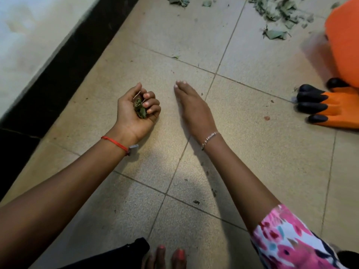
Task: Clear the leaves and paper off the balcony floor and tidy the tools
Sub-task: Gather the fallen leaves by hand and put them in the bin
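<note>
My left hand [136, 109] lies palm up on the beige tiled floor [242, 152], its fingers curled round a small clump of green leaf bits [140, 109]. My right hand [194, 109] is flat with straight fingers, its edge on the tile just right of the left hand, holding nothing. A pile of dry green leaves [279, 10] lies at the far right, with a second smaller heap [178, 0] at the top edge. Tiny leaf crumbs [196, 201] dot the tiles near me.
An orange glove with black fingertips [326, 105] lies at the right edge below a blurred orange object [343, 45]. A black skirting strip [64, 74] and a pale wall [33, 35] border the floor on the left. My toes [169, 257] show at the bottom.
</note>
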